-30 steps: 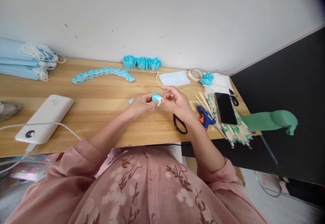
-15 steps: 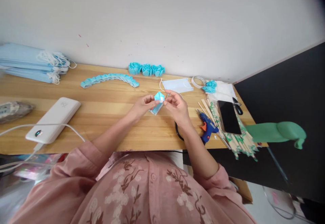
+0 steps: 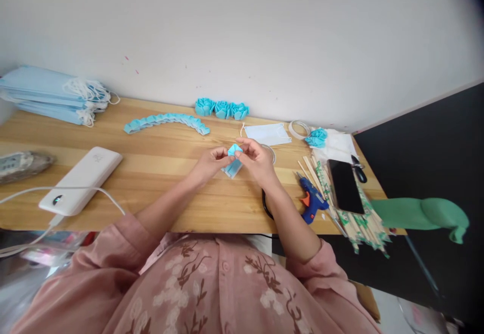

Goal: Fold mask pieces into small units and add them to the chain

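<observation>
Both my hands meet over the middle of the wooden table (image 3: pixel 159 172). My left hand (image 3: pixel 208 163) and my right hand (image 3: pixel 254 159) pinch a small folded piece of light-blue mask fabric (image 3: pixel 234 160) between their fingertips. The piece is held a little above the tabletop, its lower end hanging toward the wood. Behind it lie a curved strip of folded blue pieces (image 3: pixel 166 121) and three blue fabric rosettes (image 3: pixel 222 108) by the wall.
A stack of blue face masks (image 3: pixel 49 94) sits far left. A white power bank (image 3: pixel 81 179) with cable lies at left. A white mask (image 3: pixel 267 133), tape roll (image 3: pixel 298 128), blue glue gun (image 3: pixel 312 200), phone (image 3: pixel 345 186), wooden sticks (image 3: pixel 351 213) and scissors (image 3: pixel 266 204) crowd the right.
The folded blue piece has been turned and pinched tighter between both hands. The camera view has shifted slightly downward and left; the hands stay over the same spot.
</observation>
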Motion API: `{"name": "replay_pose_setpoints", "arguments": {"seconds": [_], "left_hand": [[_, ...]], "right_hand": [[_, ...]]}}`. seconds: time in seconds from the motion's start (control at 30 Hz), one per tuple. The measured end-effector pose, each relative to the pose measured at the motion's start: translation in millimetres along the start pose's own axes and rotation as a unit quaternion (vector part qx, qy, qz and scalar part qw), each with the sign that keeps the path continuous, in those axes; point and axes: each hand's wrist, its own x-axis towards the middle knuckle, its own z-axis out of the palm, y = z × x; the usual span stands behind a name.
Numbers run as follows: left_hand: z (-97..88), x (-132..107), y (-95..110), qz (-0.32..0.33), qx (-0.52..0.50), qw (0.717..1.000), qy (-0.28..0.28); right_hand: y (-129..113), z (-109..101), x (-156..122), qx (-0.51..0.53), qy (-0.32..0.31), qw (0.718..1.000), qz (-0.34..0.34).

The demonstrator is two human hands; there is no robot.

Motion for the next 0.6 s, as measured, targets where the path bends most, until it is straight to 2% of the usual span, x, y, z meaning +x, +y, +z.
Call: {"name": "replay_pose_setpoints", "arguments": {"seconds": [0.17,0.4,0.6], "left_hand": [[-0.9,1.1,-3.1,0.006,0.057,0.998,-0.007],[-3.0,1.9,-2.2,0.008,0.052,0.999,0.006],[-0.4,-1.7,0.9,0.033,0.147,0.989,-0.002]], "right_hand": [[11.0,0.8,-1.2,0.013,0.031,0.999,0.014],[5.5,-3.1,-6.1,-0.010,0.043,0.999,0.003],[8.7,-0.5,-6.2,0.005,-0.016,1.000,-0.002]]}}
